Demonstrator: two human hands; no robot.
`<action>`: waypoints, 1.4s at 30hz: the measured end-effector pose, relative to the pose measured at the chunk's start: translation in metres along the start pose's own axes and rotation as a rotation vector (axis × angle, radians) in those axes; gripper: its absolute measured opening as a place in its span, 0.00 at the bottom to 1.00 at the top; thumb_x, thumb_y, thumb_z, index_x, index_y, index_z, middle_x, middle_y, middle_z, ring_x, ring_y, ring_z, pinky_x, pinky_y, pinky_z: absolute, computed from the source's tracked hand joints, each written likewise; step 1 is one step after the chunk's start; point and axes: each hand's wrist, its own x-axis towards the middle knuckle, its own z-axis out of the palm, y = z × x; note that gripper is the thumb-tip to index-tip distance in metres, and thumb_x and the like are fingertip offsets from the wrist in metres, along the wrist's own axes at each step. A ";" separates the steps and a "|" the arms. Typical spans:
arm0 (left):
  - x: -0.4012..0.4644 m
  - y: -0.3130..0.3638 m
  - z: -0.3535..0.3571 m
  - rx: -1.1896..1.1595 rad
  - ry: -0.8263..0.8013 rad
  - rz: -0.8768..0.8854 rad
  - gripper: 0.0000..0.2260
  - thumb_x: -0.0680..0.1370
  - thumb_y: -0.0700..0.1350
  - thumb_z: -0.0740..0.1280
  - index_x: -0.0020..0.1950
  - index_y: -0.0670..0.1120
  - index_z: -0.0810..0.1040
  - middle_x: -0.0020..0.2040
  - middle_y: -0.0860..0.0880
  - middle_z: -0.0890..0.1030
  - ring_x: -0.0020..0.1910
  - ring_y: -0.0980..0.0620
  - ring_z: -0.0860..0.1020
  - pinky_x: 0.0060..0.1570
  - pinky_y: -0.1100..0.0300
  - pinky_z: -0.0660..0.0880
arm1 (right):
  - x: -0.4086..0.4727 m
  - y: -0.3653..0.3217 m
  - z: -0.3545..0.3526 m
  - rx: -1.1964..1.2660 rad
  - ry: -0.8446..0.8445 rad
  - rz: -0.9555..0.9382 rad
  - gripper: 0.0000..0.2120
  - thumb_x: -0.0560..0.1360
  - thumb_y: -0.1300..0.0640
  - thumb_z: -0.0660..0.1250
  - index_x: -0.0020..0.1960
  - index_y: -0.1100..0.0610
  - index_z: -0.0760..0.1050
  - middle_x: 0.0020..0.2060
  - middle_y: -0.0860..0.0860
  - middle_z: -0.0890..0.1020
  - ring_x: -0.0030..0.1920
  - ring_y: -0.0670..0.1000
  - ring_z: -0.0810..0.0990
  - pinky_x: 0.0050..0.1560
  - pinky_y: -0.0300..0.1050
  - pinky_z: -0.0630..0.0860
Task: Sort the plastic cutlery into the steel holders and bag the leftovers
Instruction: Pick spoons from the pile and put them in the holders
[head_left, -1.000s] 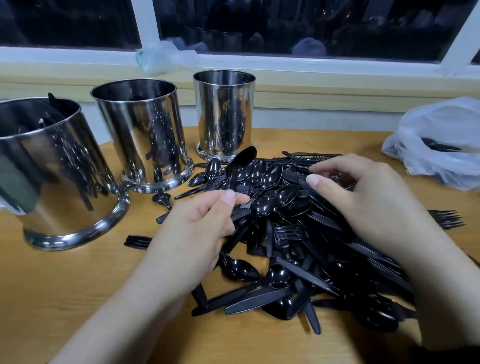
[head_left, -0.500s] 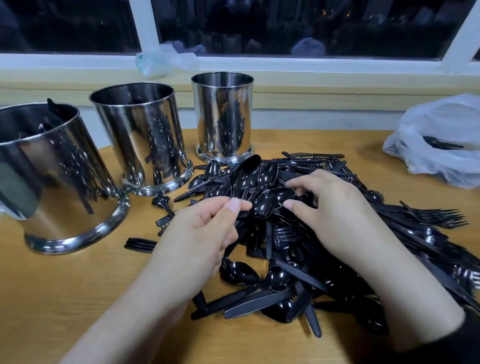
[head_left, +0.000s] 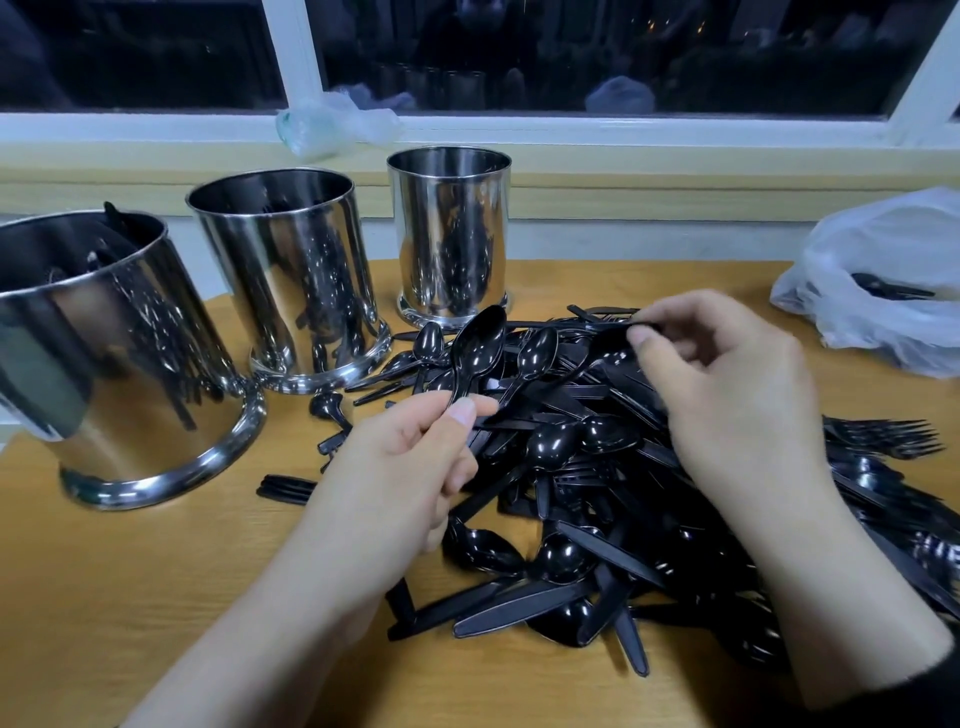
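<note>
A heap of black plastic cutlery (head_left: 613, 499) lies on the wooden desk (head_left: 130, 582); the left hand (head_left: 405, 467) pinches a spoon (head_left: 475, 351) upright by its handle; the right hand (head_left: 727, 384) has its grip clamped on another piece; three steel holders (head_left: 291, 275) stand behind; a plastic bag (head_left: 893, 275) lies right.

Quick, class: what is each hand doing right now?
Left hand: pinching a black spoon by its handle.
Right hand: pinching a black piece from the pile.
</note>
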 end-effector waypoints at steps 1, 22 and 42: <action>0.000 0.000 0.000 -0.004 0.002 -0.001 0.13 0.85 0.51 0.61 0.52 0.55 0.85 0.30 0.51 0.69 0.23 0.55 0.59 0.27 0.61 0.56 | 0.001 -0.001 -0.001 0.043 0.064 -0.003 0.08 0.78 0.56 0.71 0.43 0.44 0.79 0.33 0.38 0.80 0.34 0.41 0.77 0.37 0.28 0.70; -0.013 0.008 0.011 -0.175 -0.182 -0.131 0.15 0.84 0.54 0.61 0.55 0.51 0.86 0.30 0.48 0.75 0.24 0.53 0.58 0.26 0.61 0.54 | -0.019 -0.025 0.020 0.217 -0.168 -0.025 0.11 0.75 0.62 0.73 0.47 0.45 0.84 0.38 0.46 0.82 0.39 0.48 0.81 0.44 0.38 0.76; -0.011 0.004 0.007 -0.001 -0.202 -0.063 0.20 0.84 0.56 0.60 0.46 0.45 0.84 0.29 0.44 0.72 0.21 0.51 0.62 0.25 0.60 0.60 | -0.011 -0.022 -0.002 -0.101 -0.352 -0.126 0.05 0.77 0.51 0.71 0.41 0.47 0.80 0.36 0.47 0.79 0.37 0.46 0.74 0.38 0.30 0.69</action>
